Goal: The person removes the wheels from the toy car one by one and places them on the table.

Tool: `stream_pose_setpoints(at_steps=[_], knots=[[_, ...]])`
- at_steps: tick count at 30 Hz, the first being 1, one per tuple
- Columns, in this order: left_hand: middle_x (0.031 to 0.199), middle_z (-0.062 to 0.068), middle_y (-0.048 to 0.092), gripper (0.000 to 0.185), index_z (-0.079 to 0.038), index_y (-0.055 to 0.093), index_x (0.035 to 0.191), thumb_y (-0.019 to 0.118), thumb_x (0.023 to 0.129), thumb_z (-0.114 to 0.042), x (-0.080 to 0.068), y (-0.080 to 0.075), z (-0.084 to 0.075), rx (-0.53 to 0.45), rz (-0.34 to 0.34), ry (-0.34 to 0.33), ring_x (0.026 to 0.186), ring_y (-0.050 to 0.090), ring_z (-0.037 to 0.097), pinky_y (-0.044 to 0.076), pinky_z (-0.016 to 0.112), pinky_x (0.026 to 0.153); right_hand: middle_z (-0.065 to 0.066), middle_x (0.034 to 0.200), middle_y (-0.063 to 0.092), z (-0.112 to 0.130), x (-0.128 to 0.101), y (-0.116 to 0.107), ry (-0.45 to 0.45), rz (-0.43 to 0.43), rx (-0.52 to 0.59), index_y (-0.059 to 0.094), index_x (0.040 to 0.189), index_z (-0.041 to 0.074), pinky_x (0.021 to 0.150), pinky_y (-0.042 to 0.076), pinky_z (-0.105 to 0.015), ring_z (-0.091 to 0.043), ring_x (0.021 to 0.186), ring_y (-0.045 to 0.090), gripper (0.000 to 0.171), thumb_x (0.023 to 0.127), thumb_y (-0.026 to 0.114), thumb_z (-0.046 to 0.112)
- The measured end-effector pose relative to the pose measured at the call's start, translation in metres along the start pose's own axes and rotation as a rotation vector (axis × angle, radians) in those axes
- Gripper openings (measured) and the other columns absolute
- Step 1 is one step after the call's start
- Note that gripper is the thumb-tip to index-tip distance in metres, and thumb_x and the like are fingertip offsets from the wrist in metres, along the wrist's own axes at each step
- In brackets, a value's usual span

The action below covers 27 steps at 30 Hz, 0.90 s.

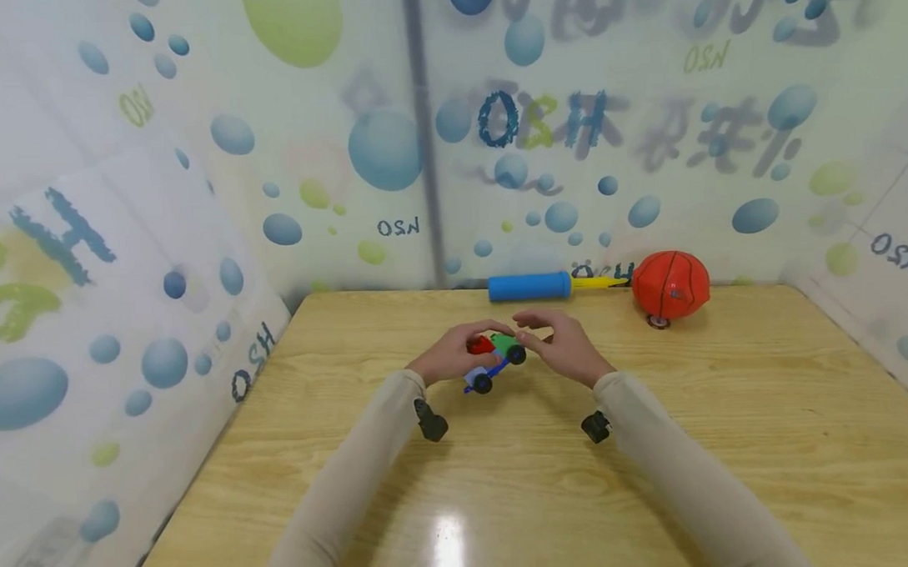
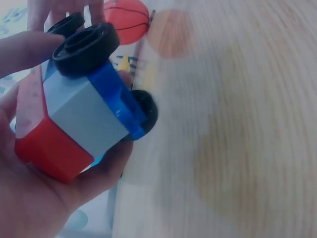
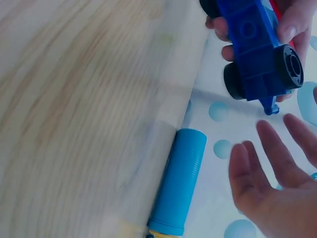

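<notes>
the toy car [image 1: 494, 359] is built of red, grey, green and blue blocks with black wheels. it is tilted, lifted off the table, nose toward the far wall.

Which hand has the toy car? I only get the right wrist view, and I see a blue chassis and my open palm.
Observer: The left hand holds the toy car, fingers curled round its red and grey blocks.
Operator: Is the right hand touching it?
Observer: I cannot tell; the right hand sits open beside the car's green block, against or just off it.
Operator: What lies beyond the blue tube?
Observer: An orange ball printed like a basketball rests at the far edge of the table, right of the blue tube.
</notes>
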<state>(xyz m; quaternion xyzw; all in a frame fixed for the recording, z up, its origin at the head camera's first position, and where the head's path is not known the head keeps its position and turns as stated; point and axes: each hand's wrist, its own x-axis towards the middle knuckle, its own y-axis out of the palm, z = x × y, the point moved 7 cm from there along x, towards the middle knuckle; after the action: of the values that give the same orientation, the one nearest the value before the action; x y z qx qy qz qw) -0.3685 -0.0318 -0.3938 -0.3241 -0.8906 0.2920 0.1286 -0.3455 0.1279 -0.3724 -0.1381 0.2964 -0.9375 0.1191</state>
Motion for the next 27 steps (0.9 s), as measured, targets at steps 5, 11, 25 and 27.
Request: stream_pose_setpoints(at_steps=[5,11,25,27], knots=[[0.112,0.011,0.068,0.043,-0.027,0.055,0.14,0.065,0.098,-0.023,-0.004,-0.007,0.008,-0.084,-0.076,-0.029,0.078,0.06,0.021,0.048,0.031,0.07,-0.015,0.125,0.068,0.008,-0.009,-0.007,-0.085,-0.119,-0.047,0.064,0.13,0.01,0.089,0.057,-0.047,-0.029,0.112,0.063,0.032,0.099,0.064,0.017],[0.136,0.004,0.061,0.045,-0.026,0.052,0.142,0.063,0.099,-0.021,-0.007,-0.008,0.01,-0.14,-0.101,-0.022,0.091,0.064,0.023,0.05,0.038,0.087,-0.012,0.107,0.07,0.006,-0.011,-0.006,-0.08,-0.134,0.017,0.067,0.126,0.01,0.087,0.056,-0.046,-0.025,0.099,0.065,0.029,0.097,0.065,0.012],[0.118,0.008,0.07,0.042,-0.037,0.053,0.141,0.06,0.102,-0.024,-0.008,-0.002,0.009,-0.243,-0.11,-0.019,0.093,0.07,0.018,0.054,0.038,0.09,-0.014,0.105,0.07,0.006,-0.005,0.006,-0.068,-0.099,0.126,0.066,0.126,0.008,0.084,0.058,-0.04,-0.026,0.097,0.066,0.03,0.097,0.067,0.015],[0.114,0.01,0.072,0.042,-0.036,0.053,0.141,0.06,0.102,-0.023,-0.009,-0.002,0.01,-0.259,-0.114,-0.029,0.093,0.071,0.018,0.055,0.036,0.087,-0.014,0.104,0.07,0.005,-0.005,0.007,-0.066,-0.097,0.138,0.066,0.126,0.007,0.082,0.058,-0.036,-0.026,0.096,0.066,0.031,0.096,0.067,0.015]])
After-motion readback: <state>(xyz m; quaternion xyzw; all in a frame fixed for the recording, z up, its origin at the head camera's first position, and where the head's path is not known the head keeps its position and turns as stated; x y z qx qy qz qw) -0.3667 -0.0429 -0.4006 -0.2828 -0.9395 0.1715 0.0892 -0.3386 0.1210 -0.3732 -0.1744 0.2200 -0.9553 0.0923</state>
